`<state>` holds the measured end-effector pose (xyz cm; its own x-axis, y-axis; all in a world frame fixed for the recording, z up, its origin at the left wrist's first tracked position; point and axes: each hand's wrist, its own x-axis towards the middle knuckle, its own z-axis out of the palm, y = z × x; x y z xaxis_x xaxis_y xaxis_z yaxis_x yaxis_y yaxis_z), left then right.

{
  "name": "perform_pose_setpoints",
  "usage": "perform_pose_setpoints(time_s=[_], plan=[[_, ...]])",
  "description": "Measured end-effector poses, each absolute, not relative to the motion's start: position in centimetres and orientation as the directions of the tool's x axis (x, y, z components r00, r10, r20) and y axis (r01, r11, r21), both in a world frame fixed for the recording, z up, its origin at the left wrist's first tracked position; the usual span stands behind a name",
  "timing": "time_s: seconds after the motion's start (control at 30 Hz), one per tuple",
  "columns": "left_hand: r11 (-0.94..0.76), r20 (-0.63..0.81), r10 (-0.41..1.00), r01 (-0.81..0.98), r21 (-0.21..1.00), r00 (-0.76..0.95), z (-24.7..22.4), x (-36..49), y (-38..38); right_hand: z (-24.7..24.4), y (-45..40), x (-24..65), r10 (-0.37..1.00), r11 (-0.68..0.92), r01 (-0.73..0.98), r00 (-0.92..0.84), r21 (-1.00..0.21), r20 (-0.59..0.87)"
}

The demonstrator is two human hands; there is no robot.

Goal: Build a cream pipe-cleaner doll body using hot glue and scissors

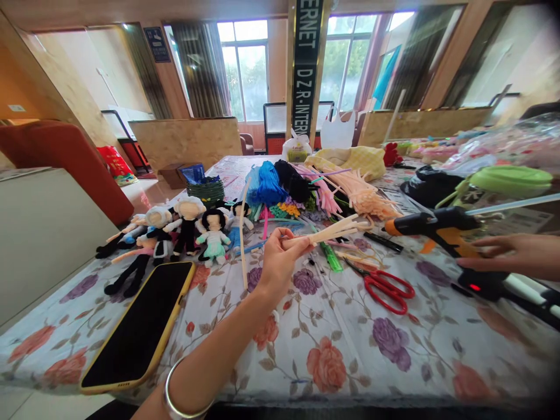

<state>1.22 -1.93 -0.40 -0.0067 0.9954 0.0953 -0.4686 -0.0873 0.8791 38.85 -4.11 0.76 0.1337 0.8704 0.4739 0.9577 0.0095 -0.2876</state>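
Several cream fuzzy stems (pixel 339 230) are pinched in my left hand (pixel 284 254), pointing right above the flowered cloth. My right hand (pixel 514 255) is at the right edge, its fingers stretched toward the handle of a black and orange glue gun (pixel 450 229); whether they touch it is unclear. The gun's nozzle points left, toward the stems. Red-handled scissors (pixel 389 290) lie between my hands. Near them are a green tool (pixel 331 256) and a black pen (pixel 383 242). One more cream stem (pixel 243 245) stretches across the cloth left of my left hand.
A yellow-cased phone (pixel 140 326) lies at front left, with several small dolls (pixel 186 224) behind it. Bundles of blue stems (pixel 268 184) and peach stems (pixel 365 195) fill the back. A green lid (pixel 510 178) and black device (pixel 485 284) are on the right.
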Motion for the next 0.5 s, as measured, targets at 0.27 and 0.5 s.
perform_pose_setpoints(time_s=[0.27, 0.5], plan=[[-0.128, 0.135, 0.991, -0.412, 0.902, -0.012, -0.1, 1.3, -2.2, 2.4, -1.6, 36.4, 0.999, 0.004, 0.723, 0.023, -0.690, 0.030], [-0.137, 0.142, 0.990, -0.378, 0.916, -0.014, -0.2, 1.2, -2.2, 3.8, -2.9, 34.5, 0.986, -0.137, 0.435, 0.143, -0.890, -0.082]])
